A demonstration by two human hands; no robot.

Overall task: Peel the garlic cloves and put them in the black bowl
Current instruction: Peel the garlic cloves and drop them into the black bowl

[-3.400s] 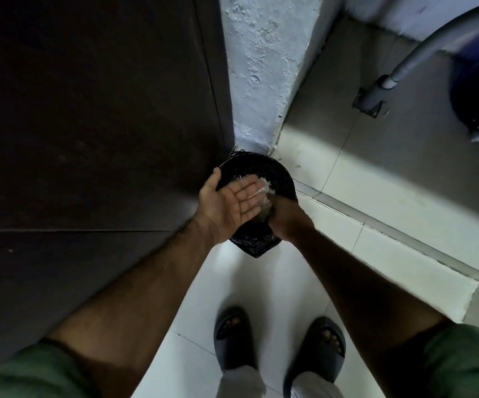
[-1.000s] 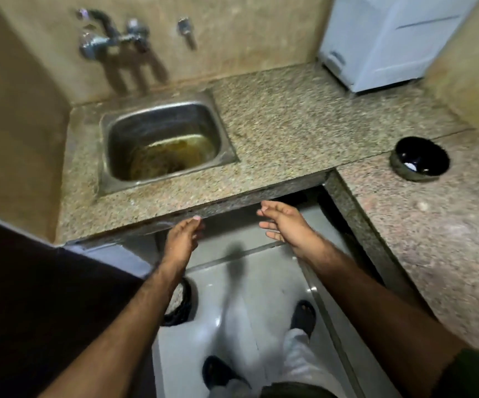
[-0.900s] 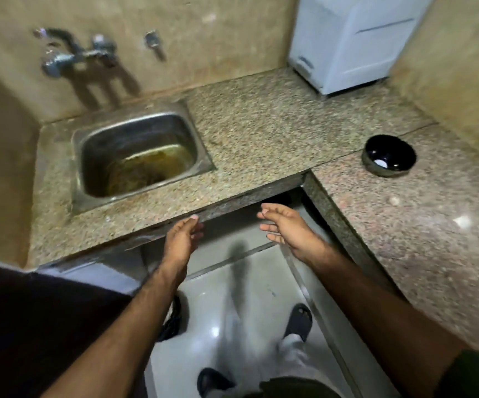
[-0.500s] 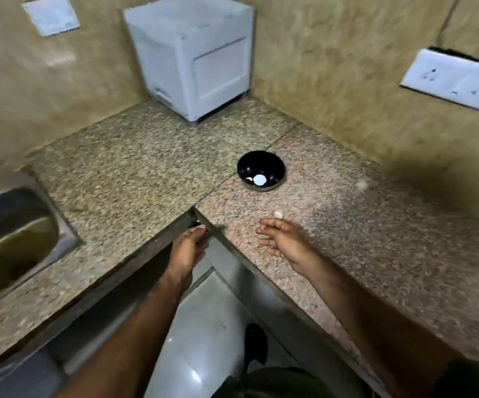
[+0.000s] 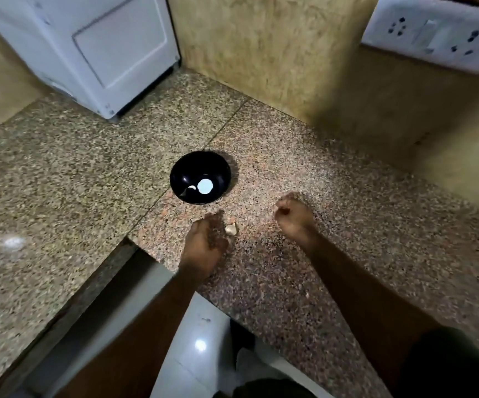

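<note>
Both forearms reached over the granite counter (image 5: 347, 225). The left hand (image 5: 205, 242), blurred, hovered just beside a garlic clove (image 5: 231, 228) lying on the counter; whether its fingers touched the clove could not be told. The right hand (image 5: 293, 215) hung with fingers loosely curled, holding nothing. Beyond stood the black bowl (image 5: 186, 170), a pale peeled piece (image 5: 192, 188) inside. A white appliance (image 5: 89, 50) occupied the far corner.

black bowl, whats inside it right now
Inside the black bowl: one pale garlic clove and a round white glare spot. Nothing covers the bowl; its near inner wall is hidden by the rim.
</note>
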